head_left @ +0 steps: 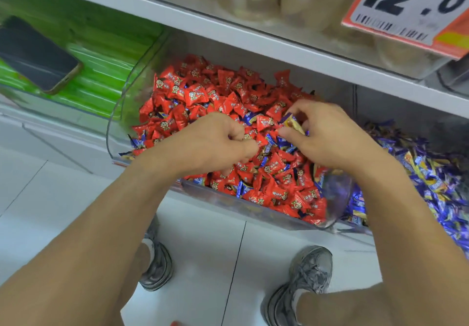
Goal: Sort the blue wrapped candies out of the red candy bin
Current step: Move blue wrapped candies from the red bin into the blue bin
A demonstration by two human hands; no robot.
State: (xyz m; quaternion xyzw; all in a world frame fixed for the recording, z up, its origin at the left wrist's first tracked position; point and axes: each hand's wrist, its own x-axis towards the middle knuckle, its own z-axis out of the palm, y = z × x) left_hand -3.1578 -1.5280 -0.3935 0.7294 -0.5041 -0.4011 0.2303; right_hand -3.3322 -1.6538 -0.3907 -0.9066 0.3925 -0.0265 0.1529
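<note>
On the shelf [266, 44], a clear bin [337, 199] of red candies [193, 92] sits between a green-packet bin [101, 54] carrying a phone [38, 57] and a blue candy bin [426, 173]. Both forearms reach down over the red heap. The left hand [215, 140] is curled, fingertips digging among wrappers; whether it grips anything is unclear. The right hand [327, 133] pinches a blue candy [291, 121]. More blue ones lie scattered through the red.
</note>
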